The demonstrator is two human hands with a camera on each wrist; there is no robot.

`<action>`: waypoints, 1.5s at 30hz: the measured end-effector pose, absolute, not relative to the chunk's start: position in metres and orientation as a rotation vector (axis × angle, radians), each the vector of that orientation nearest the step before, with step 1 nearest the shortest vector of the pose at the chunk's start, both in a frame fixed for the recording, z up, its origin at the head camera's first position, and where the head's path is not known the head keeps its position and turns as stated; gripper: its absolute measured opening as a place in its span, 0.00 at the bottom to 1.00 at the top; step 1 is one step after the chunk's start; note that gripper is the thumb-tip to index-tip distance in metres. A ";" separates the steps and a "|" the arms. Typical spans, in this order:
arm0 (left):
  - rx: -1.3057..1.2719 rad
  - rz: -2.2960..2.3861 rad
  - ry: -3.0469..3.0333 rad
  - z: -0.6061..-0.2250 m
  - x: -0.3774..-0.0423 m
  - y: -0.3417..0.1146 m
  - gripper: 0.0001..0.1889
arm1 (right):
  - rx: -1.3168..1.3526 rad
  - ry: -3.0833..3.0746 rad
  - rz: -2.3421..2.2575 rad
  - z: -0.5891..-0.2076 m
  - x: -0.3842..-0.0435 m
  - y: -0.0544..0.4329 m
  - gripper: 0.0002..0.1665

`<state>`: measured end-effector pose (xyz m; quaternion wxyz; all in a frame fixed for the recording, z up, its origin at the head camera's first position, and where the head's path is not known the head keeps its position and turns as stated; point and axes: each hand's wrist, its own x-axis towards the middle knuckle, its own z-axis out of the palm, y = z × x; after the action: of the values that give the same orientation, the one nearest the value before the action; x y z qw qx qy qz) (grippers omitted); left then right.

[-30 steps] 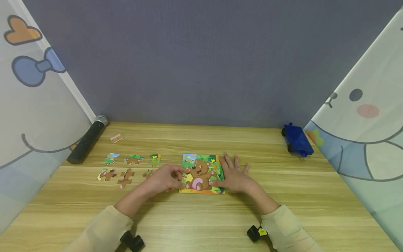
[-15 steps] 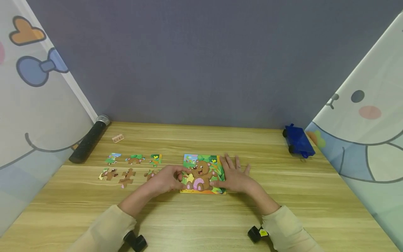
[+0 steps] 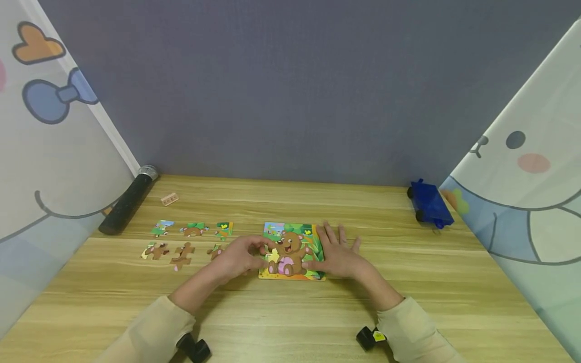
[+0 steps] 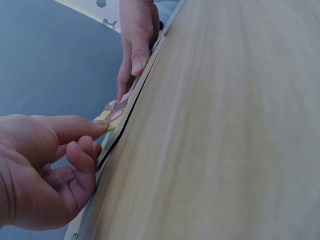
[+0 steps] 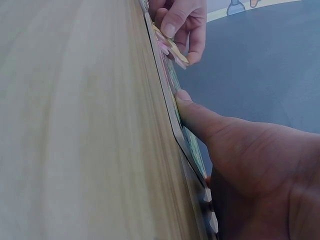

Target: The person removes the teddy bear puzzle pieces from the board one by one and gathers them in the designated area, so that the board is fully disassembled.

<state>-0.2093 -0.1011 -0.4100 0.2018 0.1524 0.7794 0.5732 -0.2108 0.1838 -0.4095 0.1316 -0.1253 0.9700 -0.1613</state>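
A bear jigsaw puzzle (image 3: 295, 272) lies flat on the wooden table. My left hand (image 3: 238, 259) is at its left edge, pinching a yellow puzzle piece (image 3: 274, 255) between thumb and fingers. Seen from the right wrist, that piece (image 5: 174, 49) is tilted up over the puzzle board (image 5: 167, 95). My right hand (image 3: 340, 256) lies spread along the right edge of the puzzle, its thumb (image 5: 192, 110) resting on the picture.
Left of the puzzle, several loose puzzle pieces (image 3: 181, 256) lie in two rows. A small pinkish block (image 3: 170, 199) and a black microphone (image 3: 129, 201) are beyond them. A blue toy cart (image 3: 430, 203) sits at the back right, before a grey wall (image 3: 290, 91).
The yellow piece, flush in the picture before, now tilts up in my left fingers, overlapping the bear's belly. My right hand has stayed in place on the puzzle.
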 end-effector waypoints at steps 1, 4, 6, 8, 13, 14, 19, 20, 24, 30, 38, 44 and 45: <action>0.426 1.603 2.177 -0.410 -0.209 -0.101 0.21 | -0.366 2.817 -0.464 -0.409 -0.211 0.184 0.67; 0.406 1.604 2.167 -0.410 -0.208 -0.102 0.20 | -0.370 2.820 -0.452 -0.409 -0.211 0.183 0.67; 0.392 1.602 2.160 -0.411 -0.208 -0.102 0.19 | -0.382 2.818 -0.453 -0.409 -0.211 0.183 0.67; 0.379 1.605 2.156 -0.411 -0.208 -0.102 0.19 | -0.403 2.804 -0.456 -0.408 -0.211 0.184 0.68; 0.382 1.623 2.157 -0.411 -0.208 -0.102 0.18 | -0.470 2.736 -0.449 -0.401 -0.211 0.190 0.72; 0.384 1.627 2.156 -0.410 -0.208 -0.102 0.18 | -0.478 2.725 -0.445 -0.399 -0.211 0.191 0.73; 0.374 1.656 2.141 -0.410 -0.208 -0.101 0.18 | -0.476 2.702 -0.418 -0.396 -0.209 0.192 0.77; 0.368 1.666 2.135 -0.411 -0.208 -0.101 0.18 | -0.472 2.704 -0.418 -0.397 -0.209 0.192 0.78; 0.327 1.722 2.109 -0.412 -0.209 -0.102 0.18 | -0.456 2.714 -0.417 -0.399 -0.208 0.191 0.78; 0.277 1.761 2.143 -0.409 -0.209 -0.112 0.18 | -0.447 2.713 -0.417 -0.399 -0.207 0.190 0.78; 0.253 1.767 2.185 -0.404 -0.206 -0.138 0.19 | -0.440 2.721 -0.428 -0.401 -0.208 0.190 0.78; 0.250 1.769 2.193 -0.407 -0.203 -0.165 0.20 | -0.442 2.717 -0.436 -0.402 -0.208 0.190 0.77; 0.242 1.775 2.191 -0.408 -0.202 -0.168 0.19 | -0.439 2.716 -0.433 -0.401 -0.208 0.190 0.77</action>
<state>-0.2024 -0.1684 -0.4082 0.1552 0.0843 0.7649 0.6195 -0.2083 0.1900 -0.4014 0.1775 -0.1552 0.9597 -0.1530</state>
